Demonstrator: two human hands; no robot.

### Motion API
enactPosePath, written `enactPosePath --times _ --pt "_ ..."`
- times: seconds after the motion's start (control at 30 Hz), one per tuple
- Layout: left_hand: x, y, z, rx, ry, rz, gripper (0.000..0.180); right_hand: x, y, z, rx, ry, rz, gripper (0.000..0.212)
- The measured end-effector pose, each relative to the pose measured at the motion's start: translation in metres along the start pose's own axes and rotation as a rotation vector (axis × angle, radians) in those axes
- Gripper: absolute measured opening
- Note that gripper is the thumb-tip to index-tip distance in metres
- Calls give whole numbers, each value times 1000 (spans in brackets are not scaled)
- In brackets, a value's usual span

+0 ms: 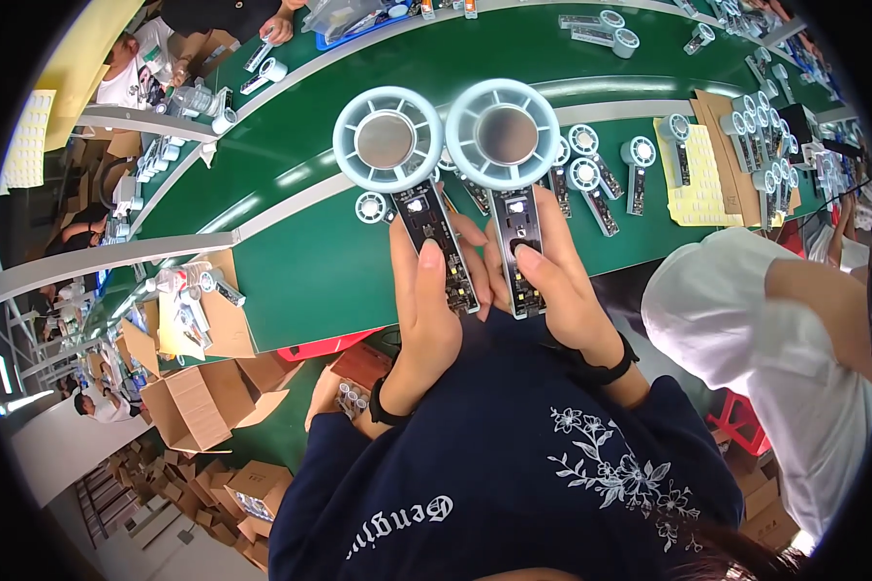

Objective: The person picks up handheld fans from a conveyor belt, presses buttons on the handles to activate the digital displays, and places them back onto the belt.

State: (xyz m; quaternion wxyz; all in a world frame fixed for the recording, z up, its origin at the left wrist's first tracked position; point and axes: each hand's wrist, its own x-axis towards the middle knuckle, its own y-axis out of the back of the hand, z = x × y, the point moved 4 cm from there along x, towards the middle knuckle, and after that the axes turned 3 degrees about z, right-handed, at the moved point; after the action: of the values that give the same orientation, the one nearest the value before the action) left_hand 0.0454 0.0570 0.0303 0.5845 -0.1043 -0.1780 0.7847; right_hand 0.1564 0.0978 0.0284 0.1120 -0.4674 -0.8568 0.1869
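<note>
- We hold two handheld fans upright, side by side, above the front edge of the green table (310, 286), their light-blue round heads level and close together.
- Our left hand (426, 295) is clamped on the left fan (419, 208), thumb on the black circuit-board handle, fingers behind it.
- Our right hand (559, 276) grips the right fan (510, 203) the same way, thumb laid across the exposed board.
- The hands are close to each other; we cannot tell whether their fingertips touch.
- Each of our wrists wears a black band, above a navy shirt (475, 416) with white floral print.
- Just beyond our right hand, several smaller-looking fans (584, 176) lie on the table, near a yellow sheet (704, 198) and a piece of cardboard (712, 114) bearing more fans.
- Across the pale rail (305, 208), we see a co-worker's hand (277, 31) and a blue tray (363, 39).
- At our right stands a person in white clothing (727, 320), near a red stool (741, 423).
- Down to our left sits an open cardboard box (199, 402).
</note>
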Motion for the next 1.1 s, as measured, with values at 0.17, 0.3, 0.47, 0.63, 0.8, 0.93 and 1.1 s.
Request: enactPosePath --times 0.17,0.3,0.47,0.63,0.8,0.93,1.1 --pt "-2 2 0 4 -2 13 43 0 -1 3 23 -27 -13 56" --pt "-3 0 0 6 -10 17 41 -1 0 3 23 -32 -13 56" --pt "-2 4 -4 33 -23 24 39 0 -1 6 1 -7 1 55" --pt "1 4 -1 85 -21 63 49 2 -3 9 1 -8 -13 54" --pt "4 6 -1 69 -16 81 49 8 -5 5 -73 9 2 53" --pt "3 9 -2 67 -13 65 49 7 -6 8 -30 -15 -13 52" --pt "3 10 -4 63 -14 70 49 5 -7 11 -30 -28 15 52"
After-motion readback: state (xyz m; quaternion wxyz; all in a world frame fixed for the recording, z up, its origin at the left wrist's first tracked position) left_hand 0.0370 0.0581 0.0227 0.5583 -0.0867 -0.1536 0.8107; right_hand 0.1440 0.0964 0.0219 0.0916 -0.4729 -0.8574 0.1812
